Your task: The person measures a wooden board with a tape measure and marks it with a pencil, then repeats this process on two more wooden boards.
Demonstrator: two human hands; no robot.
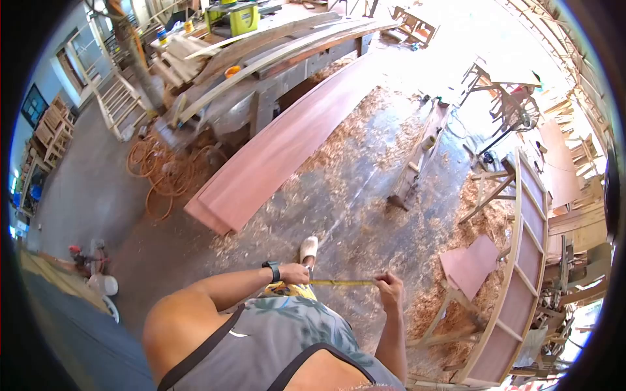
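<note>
A yellow tape measure (342,282) is stretched out level in front of my body, between my two hands. My left hand (295,274), with a dark watch (272,270) on the wrist, is closed round its left end. The case is not visible. My right hand (390,290) pinches the other end of the blade. Below and beyond the tape are the floor and one light-coloured shoe (309,247).
Long reddish plywood sheets (280,156) lie ahead to the left, beside a workbench (261,98) stacked with boards. An orange hose (163,166) is coiled nearby. Wood shavings (352,140) cover parts of the floor. A curved wooden frame (518,287) stands at right, near plywood offcuts (471,266).
</note>
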